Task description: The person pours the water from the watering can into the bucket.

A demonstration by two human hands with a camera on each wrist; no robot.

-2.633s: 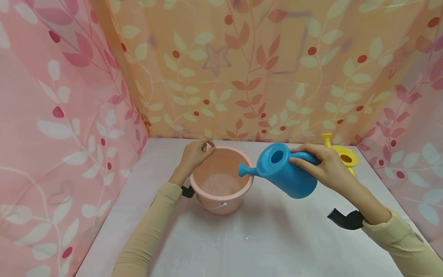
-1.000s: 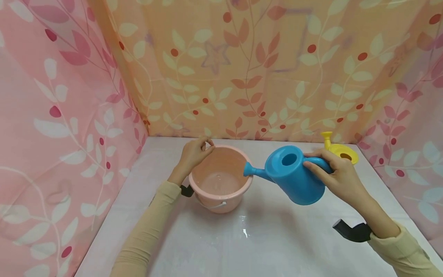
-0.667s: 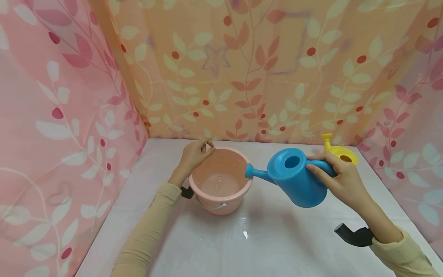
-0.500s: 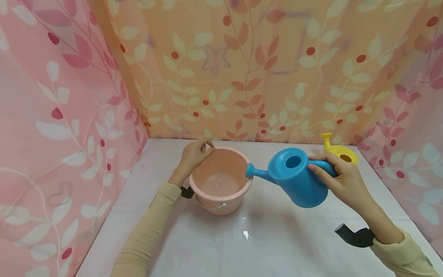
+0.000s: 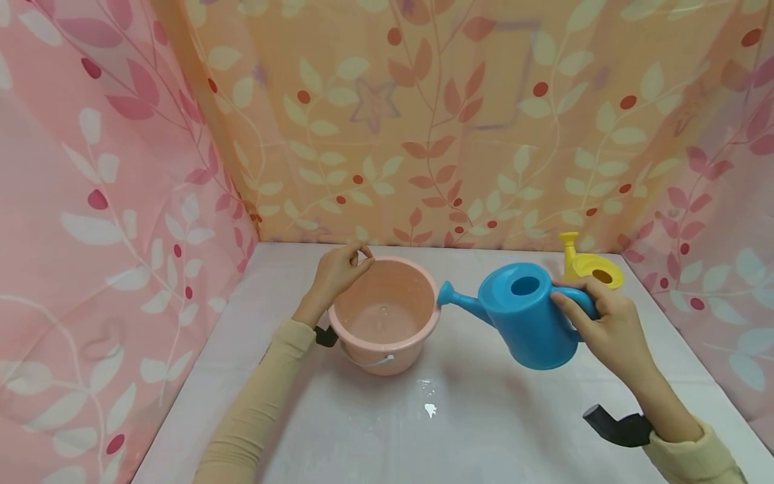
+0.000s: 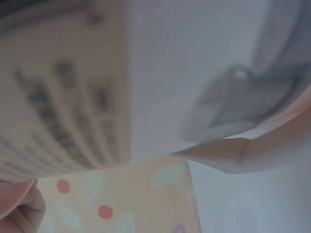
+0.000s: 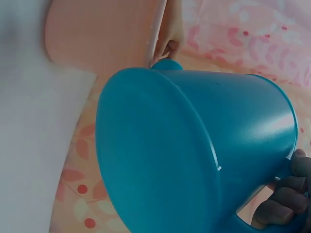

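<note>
The pink bucket [image 5: 411,355] stands upright on the white table with a little clear water at its bottom. My left hand [image 5: 334,274] grips its rim at the back left; in the left wrist view the curled fingers [image 6: 26,213] show beside the pink rim. My right hand [image 5: 611,326] holds the blue watering can [image 5: 538,336] by its handle, raised above the table on the bucket's right. The can is tilted slightly, and its spout head [image 5: 446,294] is at the bucket's right rim. From the right wrist, the can's underside [image 7: 155,155] is seen large.
A yellow watering can [image 5: 583,266] stands at the back right, partly behind my right hand. Wet spots [image 5: 429,408] shine on the table in front of the bucket. Patterned curtains [image 5: 375,168] close off the back and both sides. A blurred printed surface [image 6: 63,107] fills much of the left wrist view.
My right hand has drawn the blue watering can to the right and tipped it back more upright; its spout has left the bucket's opening for the rim. The left hand keeps its place.
</note>
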